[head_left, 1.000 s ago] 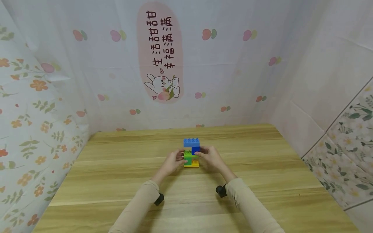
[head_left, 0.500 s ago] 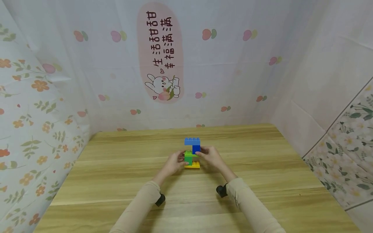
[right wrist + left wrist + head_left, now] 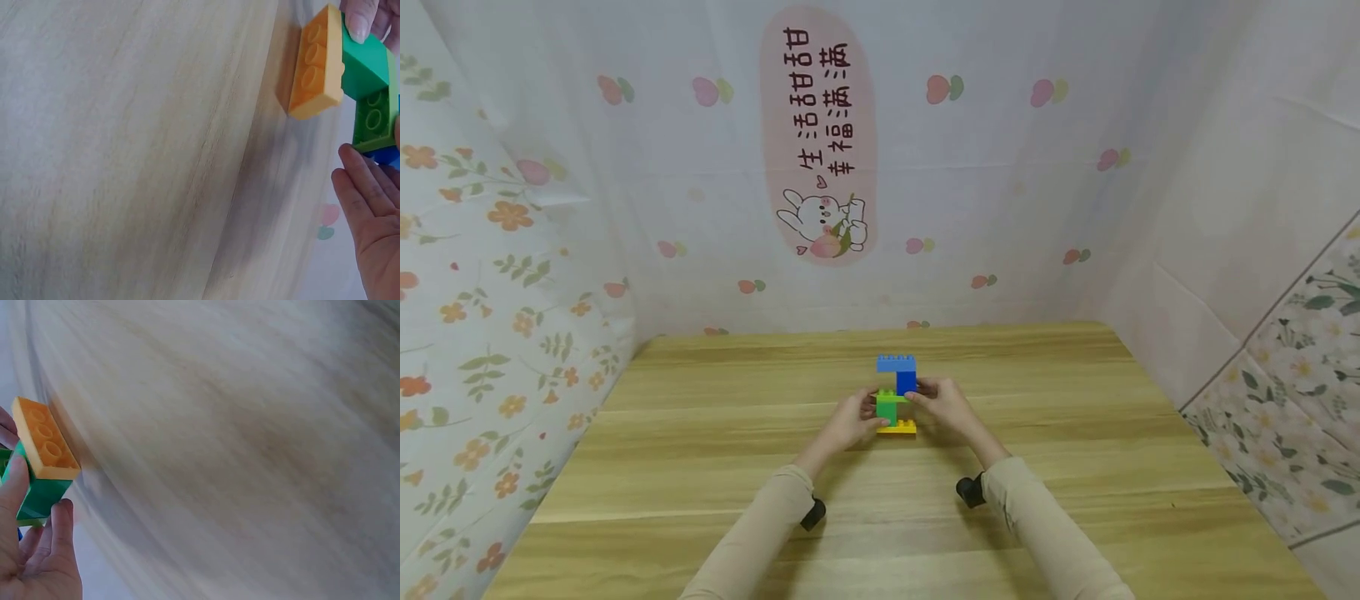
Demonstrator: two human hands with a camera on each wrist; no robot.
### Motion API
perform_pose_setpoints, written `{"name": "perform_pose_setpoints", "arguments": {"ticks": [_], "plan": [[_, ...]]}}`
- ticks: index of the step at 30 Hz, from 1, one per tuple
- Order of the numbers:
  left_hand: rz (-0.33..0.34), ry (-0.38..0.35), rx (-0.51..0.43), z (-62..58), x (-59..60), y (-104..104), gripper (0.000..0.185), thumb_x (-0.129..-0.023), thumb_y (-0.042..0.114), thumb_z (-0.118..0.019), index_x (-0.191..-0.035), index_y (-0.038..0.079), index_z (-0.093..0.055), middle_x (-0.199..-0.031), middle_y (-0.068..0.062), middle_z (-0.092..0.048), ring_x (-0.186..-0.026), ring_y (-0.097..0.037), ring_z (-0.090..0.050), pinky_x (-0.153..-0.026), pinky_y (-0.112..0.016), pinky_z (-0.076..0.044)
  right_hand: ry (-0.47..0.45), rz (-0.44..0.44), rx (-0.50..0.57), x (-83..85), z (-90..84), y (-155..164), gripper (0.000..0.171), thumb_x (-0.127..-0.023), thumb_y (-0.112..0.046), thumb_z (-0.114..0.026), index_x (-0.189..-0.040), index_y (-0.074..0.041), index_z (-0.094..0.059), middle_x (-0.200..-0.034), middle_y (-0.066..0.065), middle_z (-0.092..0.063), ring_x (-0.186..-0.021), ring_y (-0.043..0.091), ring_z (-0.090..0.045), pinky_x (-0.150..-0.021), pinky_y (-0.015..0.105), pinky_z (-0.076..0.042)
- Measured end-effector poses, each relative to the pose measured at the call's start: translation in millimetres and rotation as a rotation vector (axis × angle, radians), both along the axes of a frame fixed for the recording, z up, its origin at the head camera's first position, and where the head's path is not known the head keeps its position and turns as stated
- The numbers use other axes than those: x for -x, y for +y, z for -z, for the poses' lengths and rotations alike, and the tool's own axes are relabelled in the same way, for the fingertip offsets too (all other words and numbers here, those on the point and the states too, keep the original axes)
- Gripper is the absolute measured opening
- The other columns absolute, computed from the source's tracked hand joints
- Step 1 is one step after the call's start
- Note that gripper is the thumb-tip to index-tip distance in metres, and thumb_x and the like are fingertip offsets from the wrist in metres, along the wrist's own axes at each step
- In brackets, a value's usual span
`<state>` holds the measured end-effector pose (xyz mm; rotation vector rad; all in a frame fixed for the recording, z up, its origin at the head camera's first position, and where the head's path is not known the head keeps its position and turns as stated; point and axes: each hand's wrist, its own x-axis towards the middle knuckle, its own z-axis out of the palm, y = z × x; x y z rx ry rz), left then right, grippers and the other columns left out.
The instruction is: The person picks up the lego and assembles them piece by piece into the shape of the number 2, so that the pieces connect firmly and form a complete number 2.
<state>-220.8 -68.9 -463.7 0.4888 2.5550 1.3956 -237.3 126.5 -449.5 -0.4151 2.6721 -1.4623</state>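
Note:
A stack of toy building bricks is held upright between both hands. From the bottom it has a yellow brick (image 3: 908,427), a green brick (image 3: 887,411), a lime-green brick (image 3: 891,399), a dark blue brick (image 3: 906,383) and a light blue brick (image 3: 896,364) on top. My left hand (image 3: 852,419) pinches the green brick at the left, thumb in front. On the right, my right hand (image 3: 946,402) grips the dark blue brick, its thumb at the front and fingers behind. Both wrist views show the hollow underside of the yellow brick (image 3: 47,440), apart from the tabletop.
Around the stack spreads a wood-grain table (image 3: 700,467). Behind it hangs a pale printed curtain (image 3: 1000,192), with floral cloth (image 3: 497,358) along the left side. A black wrist mount (image 3: 970,492) sits under the right sleeve, and another (image 3: 812,513) under the left.
The stack has tilted back, so less of the top studs shows in the head view. Both hands keep their holds on it.

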Motion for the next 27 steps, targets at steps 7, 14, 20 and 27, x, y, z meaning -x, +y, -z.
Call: {"name": "perform_pose_setpoints", "arguments": {"ticks": [7, 14, 20, 27], "plan": [[0.011, 0.006, -0.009, 5.2, 1.8, -1.2, 0.065, -0.083, 0.013, -0.066, -0.136, -0.007, -0.034, -0.126, -0.025, -0.05, -0.112, -0.036, -0.054, -0.09, -0.041, -0.05, -0.011, 0.001, -0.001, -0.1, 0.8, -1.3, 0.037, -0.089, -0.014, -0.059, -0.116, 0.011, -0.056, -0.112, 0.025, -0.062, -0.104, 0.035, -0.06, -0.09, 0.043, -0.05], [0.0, 0.01, -0.004, 5.0, 2.4, -0.1, 0.064, -0.083, 0.014, -0.066, -0.134, -0.009, -0.035, -0.125, -0.026, -0.051, -0.112, -0.036, -0.055, -0.091, -0.041, -0.05, -0.016, -0.001, 0.001, 2.0, 1.5, -3.0, 0.035, -0.09, -0.013, -0.057, -0.117, 0.01, -0.057, -0.112, 0.024, -0.062, -0.106, 0.035, -0.06, -0.09, 0.042, -0.05], [0.009, -0.002, -0.018, 3.3, 1.9, -0.9, 0.064, -0.083, 0.011, -0.066, -0.134, -0.011, -0.034, -0.125, -0.027, -0.051, -0.111, -0.036, -0.056, -0.09, -0.04, -0.051, -0.029, 0.004, -0.002, 1.6, 1.6, -3.9, 0.034, -0.09, -0.012, -0.057, -0.115, 0.011, -0.057, -0.112, 0.024, -0.062, -0.106, 0.034, -0.06, -0.09, 0.042, -0.05], [0.024, -0.005, -0.011, 1.5, 1.5, -1.9, 0.062, -0.084, 0.012, -0.064, -0.134, -0.01, -0.035, -0.126, -0.026, -0.051, -0.109, -0.036, -0.056, -0.09, -0.041, -0.051, -0.023, -0.017, 0.003, 1.3, 2.2, -5.1, 0.03, -0.091, -0.012, -0.056, -0.111, 0.01, -0.061, -0.106, 0.023, -0.065, -0.101, 0.032, -0.062, -0.086, 0.039, -0.053]]}}
